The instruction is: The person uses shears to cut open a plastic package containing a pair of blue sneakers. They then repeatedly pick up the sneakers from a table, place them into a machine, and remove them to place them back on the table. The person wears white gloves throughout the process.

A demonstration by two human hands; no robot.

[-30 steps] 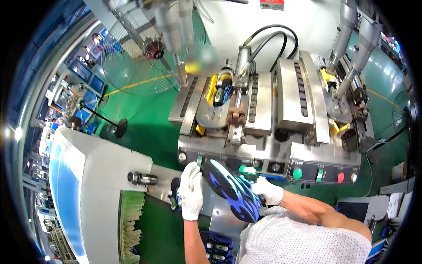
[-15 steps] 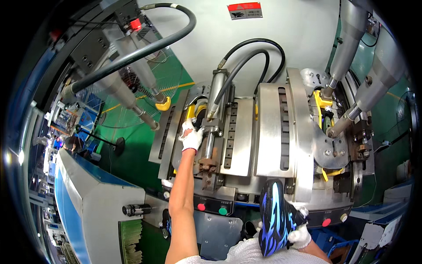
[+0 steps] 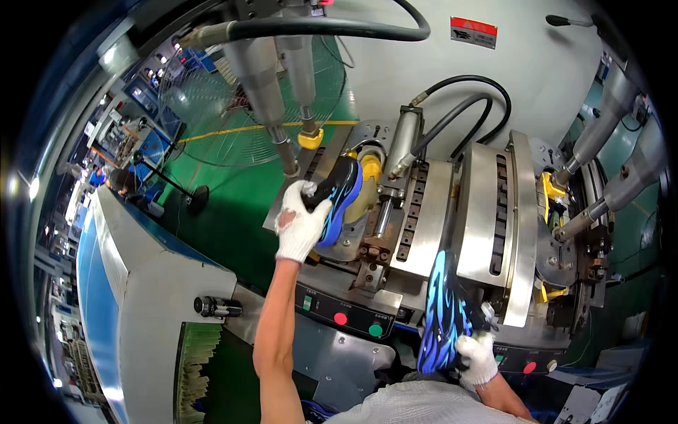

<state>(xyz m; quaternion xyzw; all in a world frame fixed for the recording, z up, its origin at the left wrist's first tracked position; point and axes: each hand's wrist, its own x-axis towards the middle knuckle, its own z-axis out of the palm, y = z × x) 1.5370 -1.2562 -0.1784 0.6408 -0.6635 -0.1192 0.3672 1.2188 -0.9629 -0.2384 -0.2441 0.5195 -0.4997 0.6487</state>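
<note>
— Checking the head view: what does each hand hold?

— Left hand [image 3: 302,230], gloved, is clenched on a blue and black shoe [image 3: 339,198] standing toe-up on the yellow form [image 3: 369,185] of the press [image 3: 431,219], heel under the fingers [image 3: 307,189]. Right hand [image 3: 477,357] grasps a second blue shoe [image 3: 441,318], sole outward, likely kept off the plates.

— Room to move?

— Tight beyond the left fingertips: cylinder [image 3: 402,145] just beside. Below the right fingers, the button panel [image 3: 353,321] lies near.

Left hand [image 3: 302,230], gloved, grips a blue-black shoe [image 3: 339,201] seated on the yellow mould [image 3: 370,180] of the far press. Right hand [image 3: 477,359], near, holds a second blue shoe [image 3: 441,314] upright.
</note>
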